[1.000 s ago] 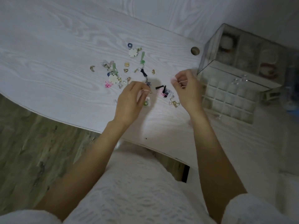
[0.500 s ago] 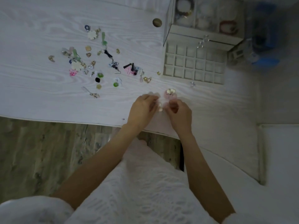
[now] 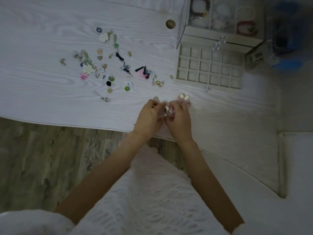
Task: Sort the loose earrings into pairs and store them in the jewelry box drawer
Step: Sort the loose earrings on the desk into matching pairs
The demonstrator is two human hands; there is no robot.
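Observation:
Loose earrings (image 3: pixel 108 68) lie scattered over the white table (image 3: pixel 42 92), left of the jewelry box (image 3: pixel 220 19). Its gridded drawer (image 3: pixel 210 67) is pulled out and its cells look empty. My left hand (image 3: pixel 149 117) and my right hand (image 3: pixel 178 121) meet near the table's front edge, fingertips pinched together on a small pale earring (image 3: pixel 167 110). A pair of heart-shaped earrings on a pink piece (image 3: pixel 184 98) lies just beyond my right hand.
A round brass-coloured grommet (image 3: pixel 170 24) sits in the table near the box. A small clear piece (image 3: pixel 207 88) lies in front of the drawer. A blurred blue object (image 3: pixel 286 43) stands right of the box. Wooden floor shows below the table edge.
Both hands came back from the earring pile to the table's front edge and closed together on a small earring. The view shifted, so the box now sits higher and nearer the middle.

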